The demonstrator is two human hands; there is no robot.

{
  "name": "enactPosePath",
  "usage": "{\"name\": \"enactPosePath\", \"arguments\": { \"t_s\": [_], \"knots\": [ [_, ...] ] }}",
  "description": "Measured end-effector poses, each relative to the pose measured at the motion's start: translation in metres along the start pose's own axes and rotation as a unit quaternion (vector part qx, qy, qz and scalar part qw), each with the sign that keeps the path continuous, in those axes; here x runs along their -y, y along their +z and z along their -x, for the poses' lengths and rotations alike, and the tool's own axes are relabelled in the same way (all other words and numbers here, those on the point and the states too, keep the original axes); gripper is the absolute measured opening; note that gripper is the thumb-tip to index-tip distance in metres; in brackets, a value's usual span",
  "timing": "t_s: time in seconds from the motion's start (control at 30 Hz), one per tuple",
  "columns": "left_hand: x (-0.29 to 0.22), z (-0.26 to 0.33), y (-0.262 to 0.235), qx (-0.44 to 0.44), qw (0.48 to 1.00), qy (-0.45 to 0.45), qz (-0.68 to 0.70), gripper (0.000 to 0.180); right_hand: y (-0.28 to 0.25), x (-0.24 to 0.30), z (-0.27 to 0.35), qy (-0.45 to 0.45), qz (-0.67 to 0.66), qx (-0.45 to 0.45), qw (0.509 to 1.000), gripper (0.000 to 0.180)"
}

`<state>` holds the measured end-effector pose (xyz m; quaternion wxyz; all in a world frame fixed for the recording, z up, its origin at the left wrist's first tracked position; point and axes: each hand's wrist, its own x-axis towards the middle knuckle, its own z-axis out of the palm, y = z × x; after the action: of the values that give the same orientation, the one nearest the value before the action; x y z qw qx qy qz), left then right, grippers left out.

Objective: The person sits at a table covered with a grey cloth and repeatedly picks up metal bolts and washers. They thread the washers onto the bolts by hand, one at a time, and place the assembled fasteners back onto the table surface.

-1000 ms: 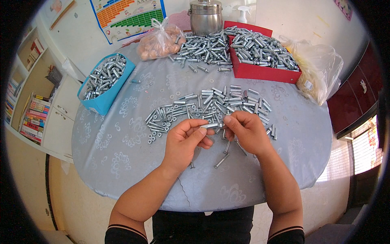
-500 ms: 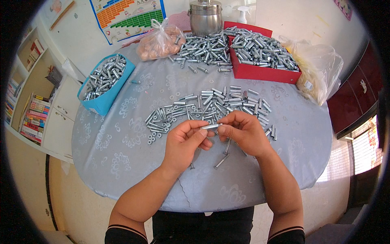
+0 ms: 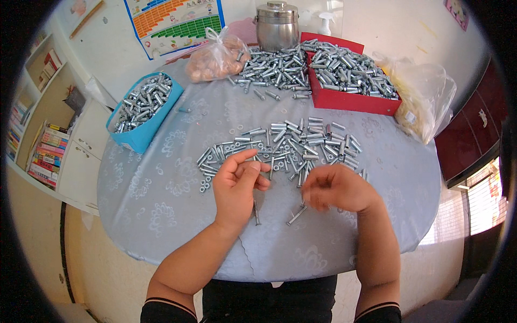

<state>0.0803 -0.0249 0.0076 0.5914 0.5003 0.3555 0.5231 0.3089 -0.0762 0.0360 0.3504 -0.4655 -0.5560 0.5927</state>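
Observation:
My left hand (image 3: 237, 185) is raised over the near side of the loose metal parts, its fingers loosely bent and apart, with nothing visible between them. A long thin bolt (image 3: 257, 213) lies on the tablecloth just below it. My right hand (image 3: 339, 188) hangs palm down and smeared by motion, its fingers pointing toward a second bolt (image 3: 295, 216) on the near cloth; whether it holds anything does not show. Beyond both hands spread silver metal sleeves (image 3: 308, 149), bolts and small nuts (image 3: 205, 185), with the nuts mostly at the left.
A blue box (image 3: 153, 126) of assembled metal fasteners stands at the left. A red box (image 3: 350, 103) full of them is at the back right, beside a heaped pile (image 3: 276, 67). Around these are two plastic bags (image 3: 218, 59), (image 3: 423, 99) and a steel pot (image 3: 277, 27).
My hands have parted. The metal sleeve they held together is no longer visible between them. My right hand has moved right and down; my left hand has shifted slightly left.

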Motion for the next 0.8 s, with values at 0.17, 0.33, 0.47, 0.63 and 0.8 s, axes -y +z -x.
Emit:
{"name": "enactPosePath", "arguments": {
  "t_s": [0.17, 0.33, 0.47, 0.63, 0.8],
  "knots": [
    [0.002, -0.002, 0.002, -0.019, 0.999, 0.028, 0.015, 0.023, 0.007, -0.002, -0.025, -0.278, -0.26, -0.265, 0.886, 0.051],
    [0.001, -0.001, 0.001, -0.024, 0.999, 0.027, 0.017, 0.023, -0.004, -0.005, -0.02, -0.31, -0.256, -0.309, 0.862, 0.041],
    [0.002, -0.002, 0.001, -0.025, 0.999, 0.03, 0.005, 0.021, -0.008, -0.01, -0.017, -0.286, -0.263, -0.356, 0.85, 0.03],
    [0.003, -0.003, 0.002, -0.02, 0.999, 0.033, -0.009, 0.019, -0.012, -0.01, -0.012, -0.261, -0.261, -0.395, 0.841, 0.025],
    [0.006, 0.002, 0.003, 0.037, 0.992, 0.056, -0.108, 0.015, -0.015, -0.011, -0.01, -0.261, -0.245, -0.396, 0.846, 0.024]
  ]
}}
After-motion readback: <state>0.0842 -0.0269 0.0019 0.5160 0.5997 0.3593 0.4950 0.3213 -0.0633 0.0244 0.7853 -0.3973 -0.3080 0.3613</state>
